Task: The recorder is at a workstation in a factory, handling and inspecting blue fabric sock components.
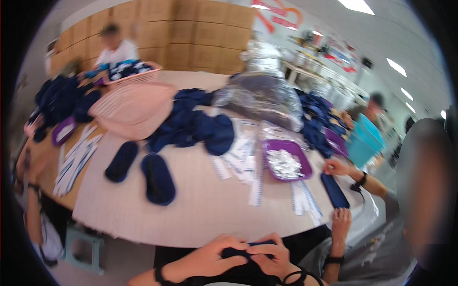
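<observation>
At the table's near edge, my left hand [212,257] and my right hand [273,257] are close together, both closed on a navy cloth piece [234,251]. Thumbs and fingers of both hands pinch it, and they cover most of it, so its full shape is hidden. Farther up on the table lie two navy slipper-shaped pieces, a smaller-looking one [121,162] on the left and another [158,180] beside it. Neither is touched by my hands.
A purple tray [307,167] of small white pieces stands right of centre, by white paper strips [241,159]. Behind are a navy cloth pile [191,126], a pink basket [136,107] and a plastic-wrapped bundle [262,97]. At right, a co-worker's hands [336,168] handle a navy strip.
</observation>
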{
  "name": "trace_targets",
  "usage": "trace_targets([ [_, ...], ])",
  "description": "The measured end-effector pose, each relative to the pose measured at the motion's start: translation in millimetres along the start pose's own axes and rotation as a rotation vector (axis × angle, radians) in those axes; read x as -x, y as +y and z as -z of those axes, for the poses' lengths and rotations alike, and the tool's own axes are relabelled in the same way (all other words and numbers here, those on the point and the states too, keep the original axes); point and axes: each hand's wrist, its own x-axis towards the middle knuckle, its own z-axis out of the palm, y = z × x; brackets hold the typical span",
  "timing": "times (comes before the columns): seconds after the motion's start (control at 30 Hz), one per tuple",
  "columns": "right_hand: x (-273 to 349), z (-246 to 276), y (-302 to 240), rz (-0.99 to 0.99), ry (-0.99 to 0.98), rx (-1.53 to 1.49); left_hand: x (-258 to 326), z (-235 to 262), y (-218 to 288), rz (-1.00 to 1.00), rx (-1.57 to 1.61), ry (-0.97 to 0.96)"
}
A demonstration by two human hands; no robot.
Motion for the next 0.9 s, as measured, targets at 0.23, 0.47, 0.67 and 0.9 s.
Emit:
trace_targets([
  [0.23,8.3,30.9,48.6,-0.2,0.344,-0.088,42.4,116.4,-12.2,0.32,-0.605,0.791],
  [0.47,22.2,40.3,76.1,-0.222,0.476,0.044,51.8,124.2,-18.5,0.612,-1.21,0.513],
  [0.67,19.3,39.7,88.1,-0.234,0.456,-0.011,8.6,94.7,5.4,0.64,-1.16,0.494],
  [0.9,20.9,37.9,99.2,-0.239,0.459,-0.08,8.5,98.6,-12.1,0.796,-1.076,0.468],
])
